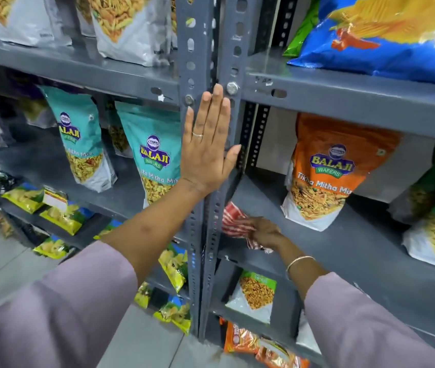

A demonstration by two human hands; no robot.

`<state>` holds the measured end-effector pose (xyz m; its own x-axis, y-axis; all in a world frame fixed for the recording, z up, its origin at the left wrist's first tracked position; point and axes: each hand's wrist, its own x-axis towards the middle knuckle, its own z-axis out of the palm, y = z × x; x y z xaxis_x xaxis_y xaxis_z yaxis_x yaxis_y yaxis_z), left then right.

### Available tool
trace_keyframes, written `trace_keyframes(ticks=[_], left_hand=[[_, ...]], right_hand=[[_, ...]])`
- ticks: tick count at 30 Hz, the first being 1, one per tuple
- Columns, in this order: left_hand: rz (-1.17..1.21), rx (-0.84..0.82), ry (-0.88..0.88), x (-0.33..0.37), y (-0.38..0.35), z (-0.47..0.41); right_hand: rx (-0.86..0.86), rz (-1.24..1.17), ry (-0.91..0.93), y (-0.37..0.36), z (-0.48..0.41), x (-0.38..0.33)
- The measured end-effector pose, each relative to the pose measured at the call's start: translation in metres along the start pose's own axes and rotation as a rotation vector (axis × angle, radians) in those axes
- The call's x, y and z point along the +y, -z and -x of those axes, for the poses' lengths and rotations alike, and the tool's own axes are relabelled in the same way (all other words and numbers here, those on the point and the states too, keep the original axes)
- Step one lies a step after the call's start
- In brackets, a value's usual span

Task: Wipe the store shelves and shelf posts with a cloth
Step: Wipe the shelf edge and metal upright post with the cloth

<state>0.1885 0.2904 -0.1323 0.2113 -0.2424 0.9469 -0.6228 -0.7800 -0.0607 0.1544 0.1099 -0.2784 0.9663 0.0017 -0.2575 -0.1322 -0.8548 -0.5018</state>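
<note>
The left hand (207, 144) lies flat and open, fingers straight, palm against the grey shelf posts (200, 221). Below it and to its right, the right hand (263, 231) grips a red-and-white striped cloth (233, 223), pressing it onto the grey shelf (344, 251) just beside the posts. An orange snack bag (325, 168) stands right of that hand.

Grey metal shelf (370, 251) carries an orange Balaji pouch (325, 176), standing upright, plus a red-striped cloth (233, 221) near the post (211, 49).
</note>
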Motion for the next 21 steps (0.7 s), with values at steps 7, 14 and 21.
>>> trace_keyframes(ticks=[7, 14, 21], left_hand=[[-0.067, -0.037, 0.013, 0.003, 0.005, -0.003], [-0.065, -0.027, 0.031, 0.006, 0.008, -0.005], [-0.041, -0.024, 0.04, 0.008, 0.01, -0.007]], right_hand=[[-0.583, -0.11, -0.001, 0.04, 0.039, -0.002], [-0.069, -0.344, -0.137, 0.054, 0.018, -0.011], [-0.681, 0.081, -0.303, 0.05, 0.034, -0.013]])
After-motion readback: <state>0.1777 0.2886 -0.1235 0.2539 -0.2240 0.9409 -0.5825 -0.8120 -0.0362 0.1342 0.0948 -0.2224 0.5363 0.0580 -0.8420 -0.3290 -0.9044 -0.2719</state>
